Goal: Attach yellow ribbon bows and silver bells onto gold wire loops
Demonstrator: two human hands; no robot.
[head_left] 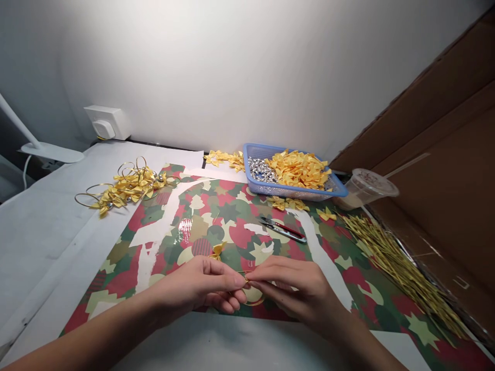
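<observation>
My left hand point(204, 288) and my right hand point(294, 291) meet fingertip to fingertip low over the patterned paper point(216, 216). Both pinch a thin gold wire tie point(247, 281) that curls into a loop below the fingers. A small yellow ribbon bow point(217, 250) sticks up just behind my left fingers, at the end of the wire. Red-handled snips point(284, 230) lie on the paper just beyond my right hand.
A blue basket point(340, 188) at the back holds yellow bows point(297, 169) and silver beads point(261, 170). Finished bow-and-loop pieces point(124, 188) lie at the left, a bundle of gold ties point(398, 263) at the right, beside a lidded plastic cup point(367, 188). Cardboard stands at the right.
</observation>
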